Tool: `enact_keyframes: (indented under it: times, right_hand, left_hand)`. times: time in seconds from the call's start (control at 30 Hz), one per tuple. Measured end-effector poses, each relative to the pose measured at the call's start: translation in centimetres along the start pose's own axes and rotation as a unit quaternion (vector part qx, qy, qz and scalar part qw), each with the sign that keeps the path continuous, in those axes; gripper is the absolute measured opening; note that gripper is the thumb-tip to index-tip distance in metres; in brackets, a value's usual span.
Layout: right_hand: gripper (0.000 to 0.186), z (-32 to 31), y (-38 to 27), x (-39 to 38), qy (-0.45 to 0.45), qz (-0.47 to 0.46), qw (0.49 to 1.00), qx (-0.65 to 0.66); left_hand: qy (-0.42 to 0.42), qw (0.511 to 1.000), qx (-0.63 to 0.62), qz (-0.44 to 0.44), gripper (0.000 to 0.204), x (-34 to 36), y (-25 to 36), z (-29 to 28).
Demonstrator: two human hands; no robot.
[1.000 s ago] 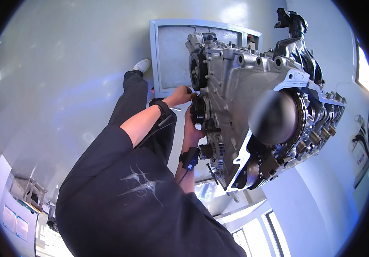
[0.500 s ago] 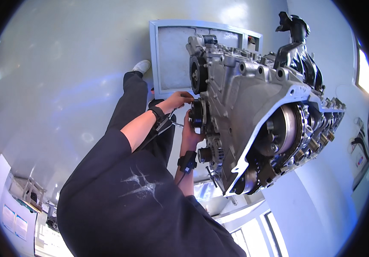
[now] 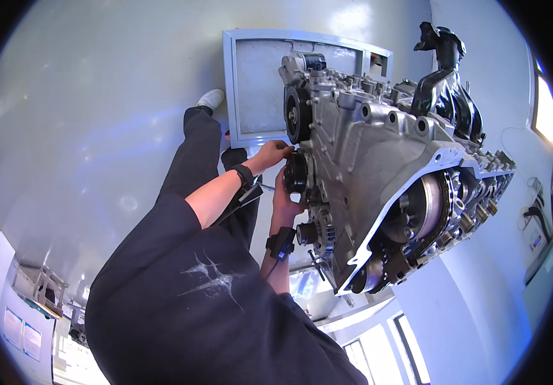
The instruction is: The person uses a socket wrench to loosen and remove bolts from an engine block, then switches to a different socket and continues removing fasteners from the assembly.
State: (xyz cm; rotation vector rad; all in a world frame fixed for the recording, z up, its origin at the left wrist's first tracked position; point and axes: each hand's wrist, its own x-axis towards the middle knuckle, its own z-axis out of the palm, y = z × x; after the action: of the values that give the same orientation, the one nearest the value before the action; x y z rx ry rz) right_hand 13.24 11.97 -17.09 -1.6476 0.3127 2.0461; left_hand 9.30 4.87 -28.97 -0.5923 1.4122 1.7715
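Observation:
A grey metal engine block (image 3: 366,151) stands at the centre right, its pulley side facing my hands. My left hand (image 3: 271,155) is at the upper edge of a black pulley (image 3: 296,173), fingers pinched together; what lies between the fingertips is too small to make out. From below, my right hand (image 3: 284,202) is wrapped round the near side of the same pulley, its thumb up along the rim. A thin metal rod (image 3: 266,187) shows between my wrists; its ends are hidden. Black straps with small devices sit on both wrists.
Above the hands is a larger ribbed pulley (image 3: 297,115), and below them a smaller black pulley (image 3: 305,233). A black manifold (image 3: 446,96) rises from the engine's far side. Behind stands a pale blue metal frame (image 3: 229,83). My shoe (image 3: 211,99) rests beside it.
My left hand has shifted slightly down and to the right along the pulley's edge, its wrist turning a little. My right hand stays at the pulley.

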Motion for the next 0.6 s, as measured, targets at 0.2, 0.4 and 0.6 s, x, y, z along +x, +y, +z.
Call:
enact_keyframes:
  times: [0.2,0.4,0.6]
  right_hand:
    - [0.052,0.0,-0.5,0.1,-0.005,-0.019,1.000,0.003]
    - [0.041,-0.8,-1.5,1.4,0.022,-0.001,1.000,0.016]
    - [0.030,-0.3,-1.6,0.9,0.037,0.002,0.999,0.026]
  left_hand:
    - [-0.040,0.993,-0.093,-0.067,0.029,-0.8,1.6,0.3]
    - [0.027,0.993,-0.086,-0.076,0.036,0.1,-0.1,1.3]
    - [0.049,0.993,0.090,-0.066,0.033,-0.5,1.8,1.0]
